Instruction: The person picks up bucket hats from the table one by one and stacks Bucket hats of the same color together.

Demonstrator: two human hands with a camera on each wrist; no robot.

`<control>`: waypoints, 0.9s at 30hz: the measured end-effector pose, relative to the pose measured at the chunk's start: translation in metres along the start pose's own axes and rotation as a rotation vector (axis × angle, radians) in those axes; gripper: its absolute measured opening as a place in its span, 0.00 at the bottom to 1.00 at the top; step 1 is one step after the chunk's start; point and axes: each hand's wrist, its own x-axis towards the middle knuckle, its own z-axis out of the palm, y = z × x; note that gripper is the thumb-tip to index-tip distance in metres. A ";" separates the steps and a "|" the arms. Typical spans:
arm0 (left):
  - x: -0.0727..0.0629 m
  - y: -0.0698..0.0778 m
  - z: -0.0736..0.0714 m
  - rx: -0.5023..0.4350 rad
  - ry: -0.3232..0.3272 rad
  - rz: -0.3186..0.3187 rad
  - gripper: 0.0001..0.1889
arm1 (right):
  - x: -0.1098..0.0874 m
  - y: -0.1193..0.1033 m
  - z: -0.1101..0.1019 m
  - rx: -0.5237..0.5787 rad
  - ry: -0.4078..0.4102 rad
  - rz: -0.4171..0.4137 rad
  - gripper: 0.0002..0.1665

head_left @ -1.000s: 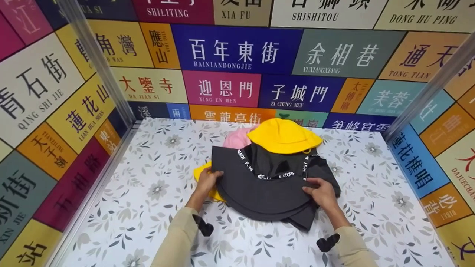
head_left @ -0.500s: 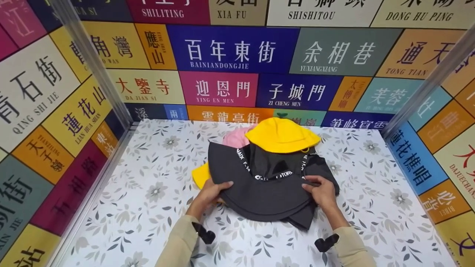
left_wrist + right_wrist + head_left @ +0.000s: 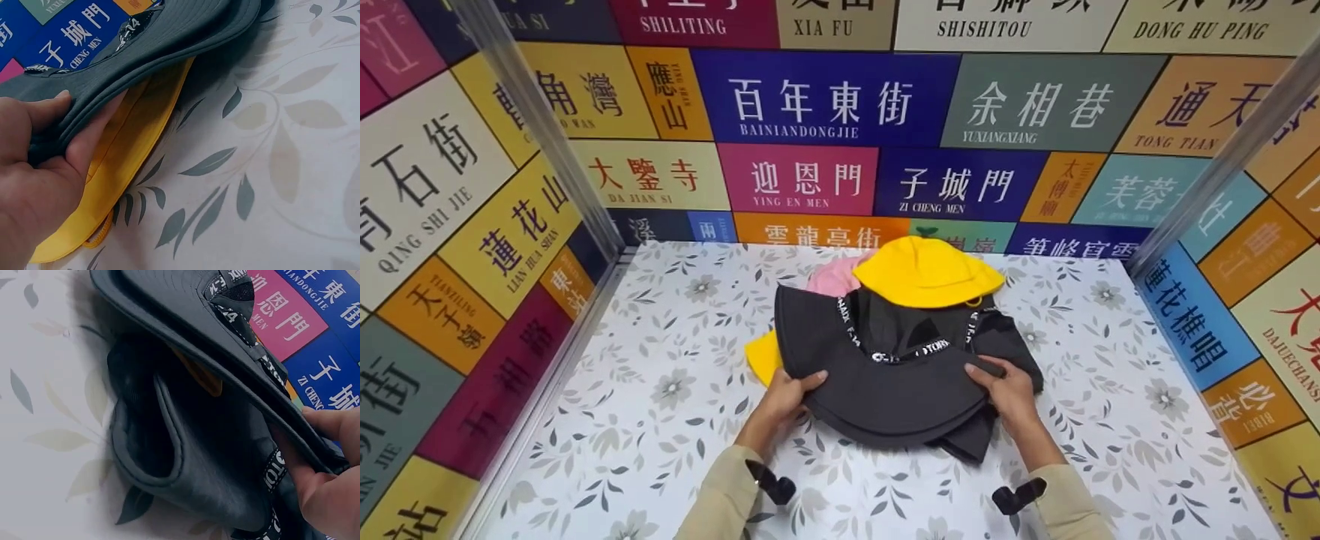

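A black bucket hat (image 3: 885,401) with white lettering on its inner tape faces me, its wide brim lifted toward the front. My left hand (image 3: 784,394) pinches the brim's left side, thumb on top and fingers beneath, as the left wrist view also shows. On the right, my right hand (image 3: 1012,390) pinches the brim the same way. In the right wrist view the brim edge looks doubled, and more black fabric with lettered tape (image 3: 208,467) lies folded below it. A yellow hat (image 3: 140,146) lies under the brim near my left hand.
Behind the black hat sits another yellow bucket hat (image 3: 930,274), crown up, overlapping it. A pink hat (image 3: 836,276) shows partly at the back left. The white table (image 3: 660,450) has a leaf pattern; walls with coloured lettered panels (image 3: 802,180) enclose three sides.
My left hand has slid down along the brim toward the front and grips it there. The brim now curves up more at the left and between the hands. My right hand has barely moved.
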 end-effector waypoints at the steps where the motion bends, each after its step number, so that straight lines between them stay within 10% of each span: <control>1: 0.000 -0.001 -0.001 -0.016 0.000 -0.001 0.18 | -0.001 0.000 0.000 0.036 -0.028 0.016 0.37; 16: -0.009 0.004 -0.033 -0.201 0.020 -0.017 0.25 | -0.006 -0.004 0.012 0.358 -0.201 0.022 0.28; 27: -0.012 0.037 -0.071 -0.205 0.122 0.017 0.20 | -0.011 -0.006 0.020 0.252 -0.205 -0.019 0.28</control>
